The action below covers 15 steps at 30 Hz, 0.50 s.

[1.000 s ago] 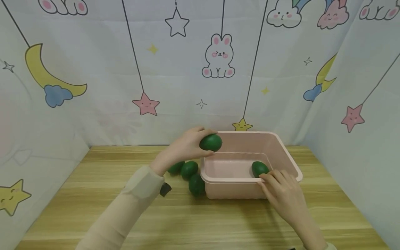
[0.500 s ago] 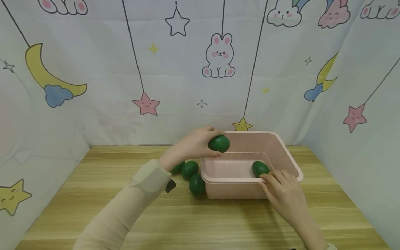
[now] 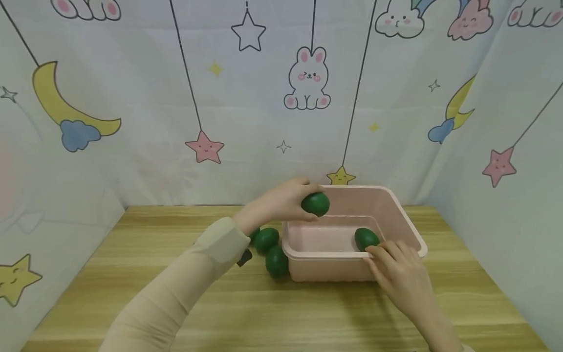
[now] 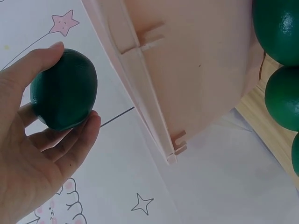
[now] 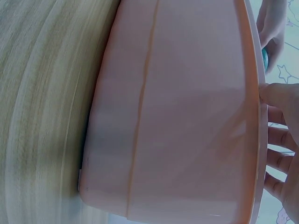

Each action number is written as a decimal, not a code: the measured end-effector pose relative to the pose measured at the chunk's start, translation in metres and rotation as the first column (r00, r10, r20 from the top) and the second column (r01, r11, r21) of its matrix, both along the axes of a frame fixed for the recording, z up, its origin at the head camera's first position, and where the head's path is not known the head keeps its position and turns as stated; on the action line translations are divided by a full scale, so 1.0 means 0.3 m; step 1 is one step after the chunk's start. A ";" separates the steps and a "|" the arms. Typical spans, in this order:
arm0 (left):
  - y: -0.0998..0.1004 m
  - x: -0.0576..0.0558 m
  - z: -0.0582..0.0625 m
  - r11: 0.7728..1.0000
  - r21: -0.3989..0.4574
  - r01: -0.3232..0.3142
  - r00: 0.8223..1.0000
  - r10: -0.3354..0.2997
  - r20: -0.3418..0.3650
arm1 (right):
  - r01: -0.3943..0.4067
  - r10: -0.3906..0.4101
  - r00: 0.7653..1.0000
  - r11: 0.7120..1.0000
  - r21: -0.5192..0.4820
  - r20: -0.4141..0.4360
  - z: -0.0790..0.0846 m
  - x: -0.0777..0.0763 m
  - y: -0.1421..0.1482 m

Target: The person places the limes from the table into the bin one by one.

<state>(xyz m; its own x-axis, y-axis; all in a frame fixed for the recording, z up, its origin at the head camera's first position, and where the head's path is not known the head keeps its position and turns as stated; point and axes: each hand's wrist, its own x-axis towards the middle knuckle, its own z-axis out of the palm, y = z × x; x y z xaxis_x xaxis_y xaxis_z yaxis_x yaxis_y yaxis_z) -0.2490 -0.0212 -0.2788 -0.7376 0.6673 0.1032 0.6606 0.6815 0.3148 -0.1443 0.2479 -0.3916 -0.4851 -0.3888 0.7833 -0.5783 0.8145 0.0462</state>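
Observation:
My left hand [image 3: 288,203] holds a smooth, dark green egg-shaped fruit [image 3: 315,204] above the left part of a pink plastic basin [image 3: 352,268]. In the left wrist view, thumb and fingers grip that fruit [image 4: 64,89] from opposite sides. My right hand [image 3: 402,276] grips the basin's near rim toward its right end. The right wrist view shows the thumb on the outer side of the rim [image 5: 259,154], with the fingers beyond it. Inside the basin, close to the right fingertips, lies another green fruit [image 3: 366,239].
On the wooden table [image 3: 246,313], left of the basin, more green fruits [image 3: 266,241] sit close together, one [image 3: 277,262] right by the basin's wall. The left forearm partly hides the farthest. A printed white curtain [image 3: 149,98] hangs behind and along both sides.
My left hand has moved right with the green fruit, from the basin's left edge to farther over its inside. The right hand and the basin have stayed in place.

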 end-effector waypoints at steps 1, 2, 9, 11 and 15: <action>0.004 -0.002 -0.001 1.000 -0.004 0.000 1.000 0.000 0.003 | -0.002 0.002 1.000 1.000 0.000 -0.004 0.000 0.000 -0.001; 0.008 -0.004 -0.002 1.000 -0.008 0.003 1.000 -0.003 0.001 | -0.004 0.004 1.000 1.000 -0.001 -0.010 0.001 0.000 -0.001; 0.032 -0.009 0.002 0.997 -0.062 0.050 0.999 -0.051 -0.016 | -0.029 0.028 0.998 0.999 -0.023 -0.055 0.003 -0.004 -0.008; 0.038 -0.010 0.005 0.996 -0.069 0.057 0.998 -0.058 -0.014 | -0.030 0.029 0.998 0.999 -0.025 -0.060 0.002 -0.005 -0.008; 0.051 -0.015 0.006 0.994 -0.083 0.074 0.997 -0.076 -0.017 | -0.025 0.024 0.998 0.999 -0.022 -0.056 0.000 -0.005 -0.007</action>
